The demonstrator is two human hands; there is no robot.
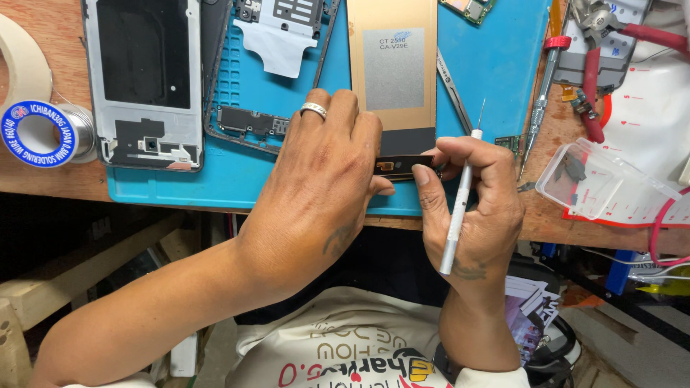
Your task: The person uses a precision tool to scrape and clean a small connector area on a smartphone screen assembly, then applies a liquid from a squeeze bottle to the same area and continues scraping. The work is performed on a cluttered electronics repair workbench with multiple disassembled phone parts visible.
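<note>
My left hand (316, 187), a silver ring on one finger, and my right hand (478, 194) together pinch a small dark flex part with a gold contact (401, 166) over the front edge of the blue work mat (489, 65). My right hand also grips a thin white pen-shaped tool (460, 201), its needle tip pointing away from me. Just beyond the part lies a phone screen panel (393, 68), face down, with a copper-coloured back and a grey patch.
A grey phone back housing (144, 79) and a dark phone frame (248, 122) lie at the mat's left. A solder wire spool (39, 133) and tape roll (21, 61) sit far left. Tweezers (454, 93), red-handled tools (593, 86) and a clear plastic case (600, 183) lie right.
</note>
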